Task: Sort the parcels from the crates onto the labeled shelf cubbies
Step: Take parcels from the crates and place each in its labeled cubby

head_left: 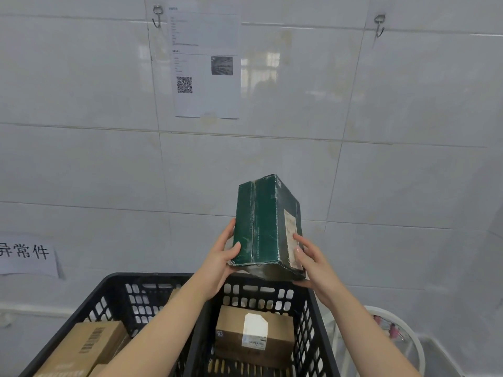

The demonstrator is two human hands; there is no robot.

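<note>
While it's up in the air, green box: held tilted above the far edge of the black crate, touching only the hands, pretty scuffed, pale label on its right side
Left hand: clamped on the box's lower left corner, thumb on the front face, fingers round the back
Right hand: holding the labelled side, fingers on the label, thumb under the bottom
In the crate: brown parcel with white label toward the far right corner, barcode parcel by the left edge
Wall: QR sheet, two hooks, a sign at left
</note>
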